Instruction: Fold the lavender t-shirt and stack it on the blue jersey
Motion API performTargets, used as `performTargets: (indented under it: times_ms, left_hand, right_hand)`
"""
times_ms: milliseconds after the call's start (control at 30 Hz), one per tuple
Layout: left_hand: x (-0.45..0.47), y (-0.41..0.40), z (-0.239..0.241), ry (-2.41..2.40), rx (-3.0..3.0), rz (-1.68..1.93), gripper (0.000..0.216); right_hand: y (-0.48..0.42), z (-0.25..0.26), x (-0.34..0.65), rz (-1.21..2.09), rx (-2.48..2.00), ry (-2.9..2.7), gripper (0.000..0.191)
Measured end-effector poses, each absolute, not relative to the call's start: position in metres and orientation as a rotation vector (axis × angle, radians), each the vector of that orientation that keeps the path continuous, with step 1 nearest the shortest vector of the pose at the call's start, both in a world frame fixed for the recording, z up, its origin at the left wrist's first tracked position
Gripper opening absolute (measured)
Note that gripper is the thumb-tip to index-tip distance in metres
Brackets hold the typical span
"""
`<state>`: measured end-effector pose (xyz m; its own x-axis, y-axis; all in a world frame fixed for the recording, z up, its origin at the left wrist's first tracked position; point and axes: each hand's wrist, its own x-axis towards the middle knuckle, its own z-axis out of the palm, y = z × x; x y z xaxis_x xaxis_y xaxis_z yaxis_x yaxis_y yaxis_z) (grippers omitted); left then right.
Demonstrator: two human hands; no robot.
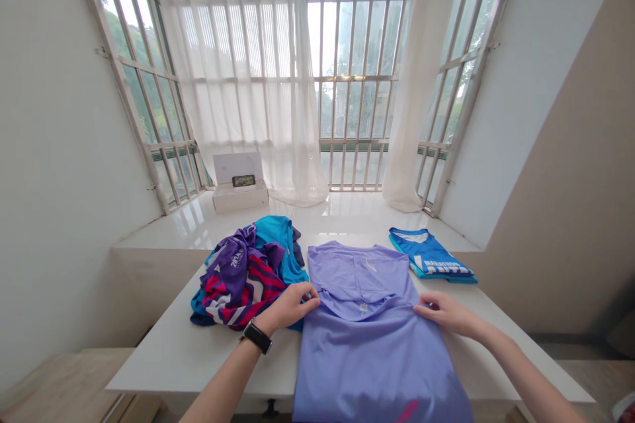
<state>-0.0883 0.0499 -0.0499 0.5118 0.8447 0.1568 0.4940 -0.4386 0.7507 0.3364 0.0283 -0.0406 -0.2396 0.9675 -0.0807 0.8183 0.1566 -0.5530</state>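
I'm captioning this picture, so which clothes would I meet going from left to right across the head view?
Crumpled pile of clothes → lavender shirt → folded blue shirts.

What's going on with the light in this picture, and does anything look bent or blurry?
In the head view, daylight through the barred window bleaches patches nearly white; there too, the glossy sill shows pale reflections; the left window frame leans outward, probably wide-lens distortion; and the left hand and right hand show no obvious motion blur.
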Motion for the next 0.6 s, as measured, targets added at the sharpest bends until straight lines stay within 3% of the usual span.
performTargets:
  times_ms: [167,400,600]
  left_hand:
    - [-0.085,0.058,-0.050,1.224,2.213,0.583,0.040]
    - [-0.081,0.038,-0.036,1.343,2.419,0.819,0.014]
    - [-0.083,0.033,-0.037,1.274,2.618,0.438,0.016]
  right_hand:
    - [0.027,-0.042,0.337,0.724,-1.693,-2.121,0.052]
    - [0.026,-0.050,0.343,0.685,-1.711,-2.073,0.051]
    - [0.024,-0.038,0.338,0.756,-1.598,-2.020,0.046]
